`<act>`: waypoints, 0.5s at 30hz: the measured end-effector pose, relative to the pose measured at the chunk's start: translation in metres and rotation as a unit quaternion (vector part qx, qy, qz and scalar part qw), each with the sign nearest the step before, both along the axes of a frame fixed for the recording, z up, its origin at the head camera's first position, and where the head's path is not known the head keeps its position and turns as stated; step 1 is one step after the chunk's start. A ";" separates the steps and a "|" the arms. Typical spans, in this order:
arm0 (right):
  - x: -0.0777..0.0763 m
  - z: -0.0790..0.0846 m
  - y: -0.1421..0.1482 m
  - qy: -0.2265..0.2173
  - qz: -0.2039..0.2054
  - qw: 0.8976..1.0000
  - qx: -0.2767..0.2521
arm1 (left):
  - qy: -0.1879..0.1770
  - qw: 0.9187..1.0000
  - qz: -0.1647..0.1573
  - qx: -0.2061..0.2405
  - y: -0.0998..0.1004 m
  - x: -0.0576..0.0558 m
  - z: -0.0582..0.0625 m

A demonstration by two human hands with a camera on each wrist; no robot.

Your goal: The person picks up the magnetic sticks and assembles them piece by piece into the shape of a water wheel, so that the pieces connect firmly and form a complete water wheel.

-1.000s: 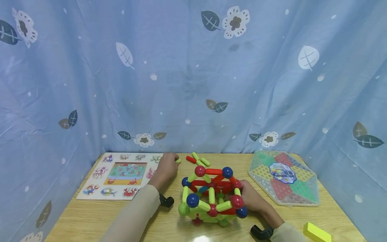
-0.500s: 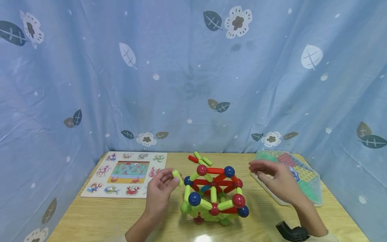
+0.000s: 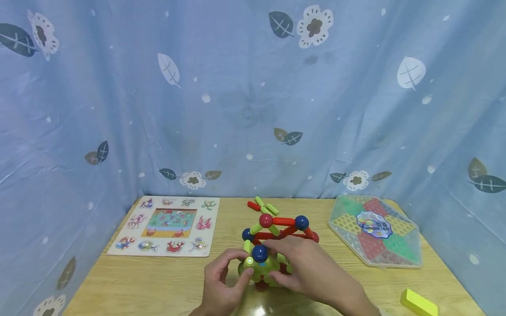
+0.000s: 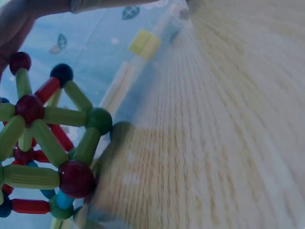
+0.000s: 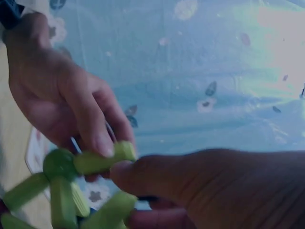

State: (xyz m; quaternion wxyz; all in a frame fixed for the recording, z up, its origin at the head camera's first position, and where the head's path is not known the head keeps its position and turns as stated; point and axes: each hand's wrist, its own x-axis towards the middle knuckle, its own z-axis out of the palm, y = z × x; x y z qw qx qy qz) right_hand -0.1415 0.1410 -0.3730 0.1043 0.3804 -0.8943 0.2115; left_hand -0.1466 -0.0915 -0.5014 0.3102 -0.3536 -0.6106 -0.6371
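A magnetic ball-and-stick structure (image 3: 282,221) in red, blue and green stands at the table's front middle. My left hand (image 3: 223,278) pinches a light green magnetic stick (image 3: 249,262) between thumb and fingers at the structure's front left corner. In the right wrist view this stick (image 5: 97,163) lies against a green ball (image 5: 59,164), the left thumb on it. My right hand (image 3: 312,270) reaches over the front with fingers and thumb around a blue ball (image 3: 260,253), hiding much of the structure. The left wrist view shows the structure's side (image 4: 31,176).
Behind the structure lie several loose sticks (image 3: 262,206), one red and the others green. A sea-animal puzzle board (image 3: 211,245) is at back left. A clear board-game case (image 3: 371,259) lies at back right, and a yellow block (image 3: 419,303) at front right.
My left hand has brought the green stick from beside the puzzle board to the structure's front left. My right hand let go of the structure, rose to the right, then returned to its front.
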 end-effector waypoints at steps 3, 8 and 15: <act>-0.002 -0.003 -0.010 0.015 -0.017 1.000 0.013 | 0.014 1.000 0.006 -0.025 -0.001 -0.003 0.000; -0.003 -0.004 -0.014 0.006 -0.040 0.999 0.001 | -0.001 0.997 0.042 -0.066 -0.001 -0.003 0.005; -0.003 -0.001 -0.009 -0.017 -0.037 0.999 -0.008 | -0.016 0.990 0.071 -0.118 0.000 0.000 0.009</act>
